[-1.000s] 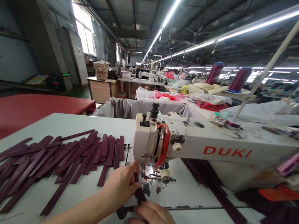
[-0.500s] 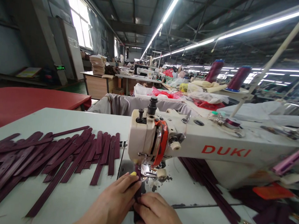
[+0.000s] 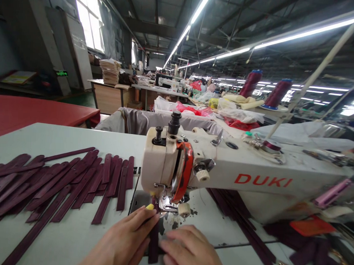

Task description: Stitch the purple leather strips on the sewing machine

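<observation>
A narrow dark maroon strap (image 3: 153, 244) lies lengthwise under the needle area of the white sewing machine (image 3: 161, 159), its near end pointing at me. My left hand (image 3: 125, 233) presses fingertips on the strap's left side, close to the presser foot (image 3: 165, 204). Something yellow (image 3: 150, 206) covers one of its fingertips. Just right of the strap is my right hand (image 3: 189, 248), slightly blurred, its fingers bent and apart with nothing seen between them. Whether it still touches the strap's edge is unclear.
A spread pile of similar maroon straps (image 3: 60, 178) covers the table's left side. More long straps (image 3: 243, 221) lie beneath the machine arm. At right are an orange piece (image 3: 312, 224) and short maroon pieces (image 3: 315, 252). A grey cloth-lined bin (image 3: 139, 121) stands behind the table.
My right hand has come off the strap to the right and its fingers have loosened, uncovering the strap's near end. My left hand stays at the presser foot. The view has shifted slightly.
</observation>
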A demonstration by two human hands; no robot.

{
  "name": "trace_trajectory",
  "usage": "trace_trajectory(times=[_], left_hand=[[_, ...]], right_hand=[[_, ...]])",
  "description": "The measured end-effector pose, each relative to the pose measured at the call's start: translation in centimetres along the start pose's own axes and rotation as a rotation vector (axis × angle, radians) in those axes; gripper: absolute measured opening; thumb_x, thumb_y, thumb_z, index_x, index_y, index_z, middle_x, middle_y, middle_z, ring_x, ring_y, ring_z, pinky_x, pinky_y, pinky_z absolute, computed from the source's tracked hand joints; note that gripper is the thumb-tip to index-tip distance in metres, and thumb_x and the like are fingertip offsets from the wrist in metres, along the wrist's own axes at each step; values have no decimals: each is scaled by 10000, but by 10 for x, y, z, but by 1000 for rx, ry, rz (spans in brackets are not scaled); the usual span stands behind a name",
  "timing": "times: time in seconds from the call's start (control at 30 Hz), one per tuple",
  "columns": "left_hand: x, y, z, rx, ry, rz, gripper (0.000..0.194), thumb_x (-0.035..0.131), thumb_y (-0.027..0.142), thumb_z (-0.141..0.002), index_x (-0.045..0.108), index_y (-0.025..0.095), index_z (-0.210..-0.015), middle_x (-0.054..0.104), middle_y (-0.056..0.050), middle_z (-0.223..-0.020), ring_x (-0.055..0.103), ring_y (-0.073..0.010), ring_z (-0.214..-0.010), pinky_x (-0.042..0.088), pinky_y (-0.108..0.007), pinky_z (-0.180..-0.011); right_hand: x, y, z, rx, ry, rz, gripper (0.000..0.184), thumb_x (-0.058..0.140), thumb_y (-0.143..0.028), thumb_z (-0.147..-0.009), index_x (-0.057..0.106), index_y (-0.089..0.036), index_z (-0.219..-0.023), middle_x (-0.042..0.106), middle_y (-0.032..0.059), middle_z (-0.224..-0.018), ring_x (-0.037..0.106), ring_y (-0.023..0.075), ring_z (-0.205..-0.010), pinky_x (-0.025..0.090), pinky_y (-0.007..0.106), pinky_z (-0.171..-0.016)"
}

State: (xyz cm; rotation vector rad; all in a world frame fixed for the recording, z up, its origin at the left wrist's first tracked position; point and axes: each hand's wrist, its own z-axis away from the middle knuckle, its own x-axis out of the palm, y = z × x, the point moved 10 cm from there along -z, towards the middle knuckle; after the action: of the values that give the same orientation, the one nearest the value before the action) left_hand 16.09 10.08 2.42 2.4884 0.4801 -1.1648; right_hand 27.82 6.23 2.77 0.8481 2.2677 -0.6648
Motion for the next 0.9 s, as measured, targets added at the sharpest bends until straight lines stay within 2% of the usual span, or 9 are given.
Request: trace_trajectory(times=[0.1,0.17,0.23,0.33,0.47,0.63,0.7,0.8,0.9], left_hand=[[-3,3,-1,31,17,-66,407,452,123,-927,563,171,-1315,708,-78,-1193,713,-177,-1078,508,-203,-990],[0,1,4,34,45,-78,393,438,149,-951,560,176,-1324,705,-78,-1201,710,-175,-1082,509,-199,-991],[5,-5,9,4,85,-75,388,400,168,-976,559,197,-1329,695,-68,-1218,697,-174,-1105,505,-211,-1010],[8,-10,14,-32,145,-59,397,338,184,-1004,549,214,-1339,683,-59,-1228,681,-172,-1127,495,-218,-1032],[7,-5,9,8,111,-38,424,370,131,-953,512,191,-1349,673,-68,-1223,677,-167,-1124,476,-199,-1044],[4,-4,3,7,58,-10,532,443,86,-874,479,173,-1398,650,-93,-1274,660,-203,-1167,465,-247,-1073],[4,-4,3,-15,45,6,580,446,68,-845,465,188,-1412,647,-83,-1276,663,-199,-1158,468,-254,-1076],[5,-4,5,-34,35,27,597,459,57,-809,484,209,-1386,656,-64,-1257,678,-181,-1115,473,-232,-1068],[-3,-7,6,-44,51,19,536,458,67,-839,519,219,-1350,666,-57,-1251,676,-183,-1122,492,-238,-1054]], right_hand=[[-28,66,-1,307,-182,153,310,469,-101,-949,692,-206,-1139,733,64,-1033,702,179,-928,576,278,-828],[-48,118,4,544,-266,353,300,464,-81,-927,716,-184,-1051,749,84,-1031,714,220,-959,559,343,-880],[-58,153,6,655,-323,457,220,517,-125,-910,728,-156,-963,762,122,-954,732,292,-890,568,409,-808],[-53,177,3,680,-365,502,159,626,-217,-866,728,-137,-958,754,154,-893,729,345,-843,561,427,-739],[-42,181,-3,631,-373,520,256,597,-212,-867,708,-172,-1094,748,131,-975,706,331,-981,532,417,-862],[-43,184,-10,552,-340,545,351,484,-222,-909,672,-191,-1204,718,139,-1154,637,346,-1155,474,472,-996],[-47,186,-8,556,-335,567,350,501,-233,-879,691,-171,-1166,726,160,-1133,668,371,-1086,514,484,-926],[-61,176,-3,588,-327,596,238,532,-258,-843,738,-183,-936,765,135,-890,732,349,-808,568,436,-725],[-78,134,-3,537,-264,455,174,535,-224,-831,708,-231,-805,740,44,-717,718,248,-612,568,328,-589]])
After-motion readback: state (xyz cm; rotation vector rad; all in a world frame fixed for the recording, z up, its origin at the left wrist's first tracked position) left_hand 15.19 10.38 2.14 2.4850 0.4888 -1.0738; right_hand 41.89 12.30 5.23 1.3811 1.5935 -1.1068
